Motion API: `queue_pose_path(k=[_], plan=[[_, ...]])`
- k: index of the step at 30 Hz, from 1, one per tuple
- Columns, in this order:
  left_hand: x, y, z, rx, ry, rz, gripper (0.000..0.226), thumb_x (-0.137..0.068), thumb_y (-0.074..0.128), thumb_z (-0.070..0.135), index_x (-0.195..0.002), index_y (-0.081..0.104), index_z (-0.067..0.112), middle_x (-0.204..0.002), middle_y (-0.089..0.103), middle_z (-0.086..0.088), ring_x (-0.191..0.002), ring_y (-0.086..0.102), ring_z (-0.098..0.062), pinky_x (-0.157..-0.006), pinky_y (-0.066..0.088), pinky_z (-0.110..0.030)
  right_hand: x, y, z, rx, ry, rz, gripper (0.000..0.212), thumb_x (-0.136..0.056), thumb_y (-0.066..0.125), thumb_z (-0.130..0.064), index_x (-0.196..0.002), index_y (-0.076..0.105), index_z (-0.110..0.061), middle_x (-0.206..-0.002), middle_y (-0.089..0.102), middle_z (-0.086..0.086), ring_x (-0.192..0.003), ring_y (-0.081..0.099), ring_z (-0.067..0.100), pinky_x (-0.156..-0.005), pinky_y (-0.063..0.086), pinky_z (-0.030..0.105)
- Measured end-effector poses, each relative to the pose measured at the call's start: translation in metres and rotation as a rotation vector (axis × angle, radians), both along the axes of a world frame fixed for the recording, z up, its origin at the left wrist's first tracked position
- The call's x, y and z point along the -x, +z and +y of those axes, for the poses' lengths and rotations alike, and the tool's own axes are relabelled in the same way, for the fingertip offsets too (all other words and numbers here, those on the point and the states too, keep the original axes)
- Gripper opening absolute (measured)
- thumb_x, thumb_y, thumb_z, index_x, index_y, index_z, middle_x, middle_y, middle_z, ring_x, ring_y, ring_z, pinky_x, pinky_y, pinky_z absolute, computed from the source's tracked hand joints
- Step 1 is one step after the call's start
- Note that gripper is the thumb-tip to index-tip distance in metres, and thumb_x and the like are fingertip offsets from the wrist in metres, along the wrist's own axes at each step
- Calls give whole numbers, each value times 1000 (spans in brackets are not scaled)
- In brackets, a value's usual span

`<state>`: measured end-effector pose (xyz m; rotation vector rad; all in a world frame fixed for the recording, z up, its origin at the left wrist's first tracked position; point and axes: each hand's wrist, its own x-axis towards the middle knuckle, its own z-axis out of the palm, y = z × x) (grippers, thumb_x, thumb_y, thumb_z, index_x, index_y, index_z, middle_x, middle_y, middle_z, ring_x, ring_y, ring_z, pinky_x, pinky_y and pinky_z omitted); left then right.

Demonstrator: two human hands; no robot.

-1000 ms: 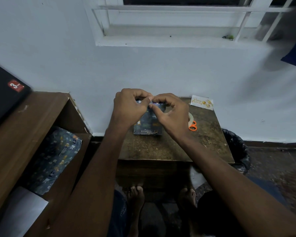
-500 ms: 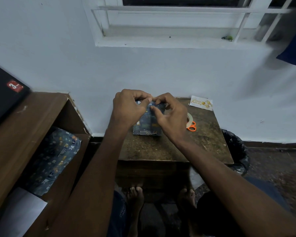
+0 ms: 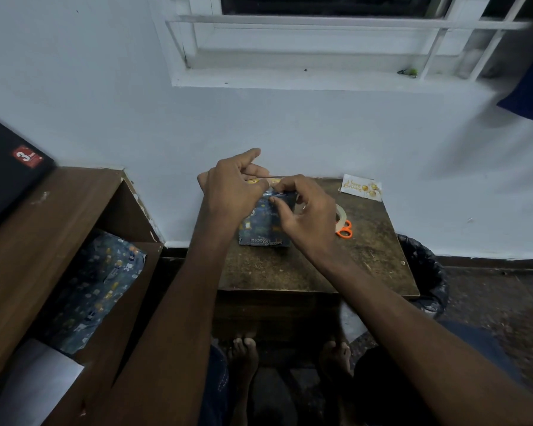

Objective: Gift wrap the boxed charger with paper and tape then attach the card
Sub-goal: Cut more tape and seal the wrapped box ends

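Now both hands work the box's (image 3: pixel 263 229) top fold: left hand (image 3: pixel 231 192) pinching paper, right hand (image 3: pixel 305 213) pinching the flap. Light, stiff box; thin paper probably tears, so grip edges.

On the table (image 3: pixel 290 272), the wrapped box (image 3: pixel 263 232) sits left of tape (image 3: pixel 340 215), scissors (image 3: pixel 344 231); card (image 3: pixel 362 187) behind.

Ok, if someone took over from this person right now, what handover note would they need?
Left hand: on the far top edge of the wrapped box, index finger straight; grip not clear.
Right hand: fingers curled, pinching the paper fold at the box's top.
The box stands on the small table. Tape roll and orange scissors lie right of it; the birthday card sits at the far right corner.
Done: paper is round the box.
Left: finish and tape the top fold, then attach the card.
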<state>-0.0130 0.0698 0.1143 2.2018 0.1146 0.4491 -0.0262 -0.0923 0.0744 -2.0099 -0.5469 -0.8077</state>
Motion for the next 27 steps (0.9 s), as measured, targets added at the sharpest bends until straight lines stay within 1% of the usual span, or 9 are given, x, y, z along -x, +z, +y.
queue_pose_path(k=[2, 6, 10, 15, 18, 20, 24, 25, 27], plan=[[-1, 1, -2, 23, 2, 13, 53, -87, 84, 26, -137, 69, 34, -94, 76, 26, -96, 70, 9, -99, 20, -28, 0, 1, -1, 17, 7, -9, 18, -84, 81, -9, -99, 71, -10, -95, 72, -2, -89, 66, 17, -75, 56, 40], [-2, -4, -9, 105, 71, -42, 38, -92, 75, 18, -127, 75, 34, -83, 73, 31, -87, 70, 13, -108, 31, -29, -5, 1, -3, 115, 38, -50, 28, -89, 77, -12, -118, 77, -11, -107, 73, 1, -100, 66, 17, -86, 55, 34], [-3, -6, -14, 150, 137, -119, 36, -93, 65, 8, -117, 78, 31, -92, 78, 23, -93, 72, 7, -114, 44, -44, -7, -5, -5, 122, 31, -128, 17, -92, 72, -9, -105, 83, -11, -105, 74, 4, -96, 69, 22, -80, 55, 37], [-4, 8, -28, -57, 66, -280, 37, -101, 59, 4, -126, 76, 24, -109, 80, 10, -105, 73, -14, -105, 51, -34, -4, -2, -7, 50, 39, -91, 7, -82, 77, 0, -82, 77, -7, -97, 76, 1, -89, 71, 18, -74, 57, 38], [-7, 13, -56, 22, -208, -292, 34, -107, 54, 11, -133, 73, 18, -117, 78, 6, -112, 70, -4, -100, 54, -22, 0, 4, -11, -29, 98, 50, 13, -75, 74, 5, -71, 67, -5, -73, 69, 1, -67, 61, 14, -58, 49, 38], [-10, 10, -73, 141, -296, -213, 33, -109, 51, 17, -133, 73, 16, -115, 79, 3, -104, 73, -3, -96, 58, -27, 1, 13, -20, -227, 231, 275, 11, -79, 69, 9, -70, 67, 3, -66, 67, 14, -58, 59, 19, -53, 47, 41], [-20, 3, -77, 262, -233, -101, 31, -111, 49, 21, -128, 75, 15, -110, 79, 1, -92, 75, -3, -90, 60, -28, -11, 28, -55, -824, 336, 720, 19, -87, 58, 16, -91, 73, 5, -93, 76, 25, -88, 76, 28, -71, 59, 32], [-22, 4, -76, 265, -229, -86, 31, -110, 50, 18, -127, 75, 15, -111, 79, 1, -93, 75, -3, -90, 59, -25, -18, 27, -65, -837, 277, 722, 18, -87, 60, 13, -90, 73, 1, -96, 77, 23, -95, 76, 31, -76, 59, 34], [-21, 6, -76, 252, -234, -58, 31, -106, 53, 10, -127, 76, 15, -112, 80, 0, -94, 75, -1, -88, 56, -16, -34, 19, -85, -417, 69, 626, 12, -85, 70, 0, -89, 76, -9, -92, 79, 11, -95, 75, 27, -80, 57, 38]])
